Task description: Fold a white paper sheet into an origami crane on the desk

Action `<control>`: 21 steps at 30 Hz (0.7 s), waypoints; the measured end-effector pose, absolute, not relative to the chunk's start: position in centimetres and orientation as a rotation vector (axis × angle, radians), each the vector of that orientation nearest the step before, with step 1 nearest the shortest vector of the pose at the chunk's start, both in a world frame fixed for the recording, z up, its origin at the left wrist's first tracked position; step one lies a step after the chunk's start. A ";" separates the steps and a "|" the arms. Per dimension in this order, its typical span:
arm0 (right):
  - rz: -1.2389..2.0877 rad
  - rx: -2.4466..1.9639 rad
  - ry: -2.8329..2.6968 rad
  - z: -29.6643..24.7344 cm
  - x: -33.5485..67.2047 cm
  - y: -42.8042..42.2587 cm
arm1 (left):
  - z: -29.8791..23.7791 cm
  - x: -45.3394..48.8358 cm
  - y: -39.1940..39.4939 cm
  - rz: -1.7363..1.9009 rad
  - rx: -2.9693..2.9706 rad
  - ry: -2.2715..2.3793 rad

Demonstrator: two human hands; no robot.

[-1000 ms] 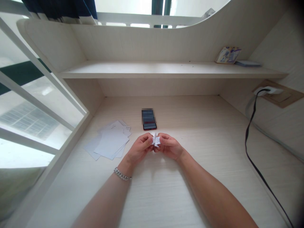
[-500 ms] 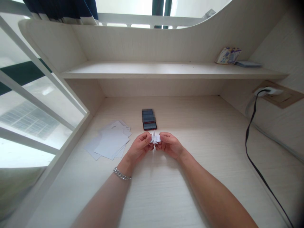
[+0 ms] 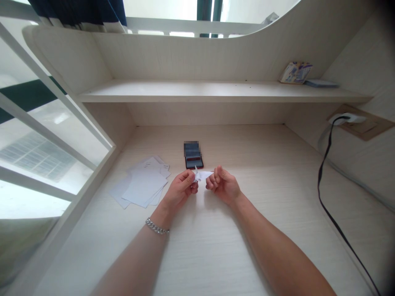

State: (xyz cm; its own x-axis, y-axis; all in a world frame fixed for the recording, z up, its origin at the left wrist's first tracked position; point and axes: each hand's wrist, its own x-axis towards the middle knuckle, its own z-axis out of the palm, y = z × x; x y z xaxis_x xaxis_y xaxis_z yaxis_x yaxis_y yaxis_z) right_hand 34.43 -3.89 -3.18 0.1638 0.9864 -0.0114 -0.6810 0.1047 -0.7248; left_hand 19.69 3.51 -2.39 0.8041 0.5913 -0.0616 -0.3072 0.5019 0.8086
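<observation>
A small folded white paper figure [image 3: 201,175] is held just above the pale wooden desk [image 3: 216,246], in front of me. My left hand [image 3: 182,190], with a silver chain bracelet on its wrist, pinches the figure's left side. My right hand [image 3: 224,186] pinches its right tip between thumb and forefinger. Both hands are closed on the paper, a little apart from each other. A dark phone [image 3: 193,155] lies flat on the desk just beyond the hands.
A loose pile of white paper sheets [image 3: 142,186] lies left of my hands. A black cable [image 3: 324,181] runs from a wall socket [image 3: 348,119] down the right side. On the shelf above stands a small printed packet [image 3: 296,71]. A glass side panel borders the left.
My hands have drawn slightly apart and lifted, stretching the paper figure out sideways; before, they were pressed close together around it.
</observation>
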 end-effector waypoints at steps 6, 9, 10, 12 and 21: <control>1.264 -0.843 -0.581 -3.4 33.5 -3.7 | -2.6 20.1 3.5 0.594 0.954 0.461; 1.280 -0.875 -0.601 -3.4 32.6 -3.6 | -3.0 20.3 3.5 0.580 0.976 0.491; 1.279 -0.869 -0.596 -3.3 32.5 -3.6 | -3.0 20.4 3.5 0.573 0.971 0.494; 1.281 -0.843 -0.569 -3.3 32.4 -3.6 | -3.1 20.4 3.4 0.561 0.942 0.491; 1.346 -0.718 -0.469 -3.4 32.4 -3.5 | -2.9 20.3 3.2 0.576 0.812 0.402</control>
